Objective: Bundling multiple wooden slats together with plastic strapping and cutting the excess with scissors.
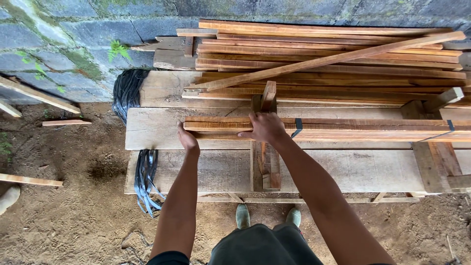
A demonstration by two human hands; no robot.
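The desk (343, 169) of broad planks carries a slat stack (333, 64) against the wall. Nearer lies a strapped slat bundle (353, 128). The right hand (265, 128) presses flat on it, fingers together; the left hand (188, 140) cups its end, squaring it.

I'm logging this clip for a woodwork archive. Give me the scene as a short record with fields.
setting: outdoors, dirt ground, mossy stone wall
surface: plank workbench
left hand: at the left end of the bundle of slats
right hand: flat on top of the same bundle
bundle: thin slats, lying flat, banded with dark straps
behind: loose stack of slats
left edge of bench: blue-black straps hanging down
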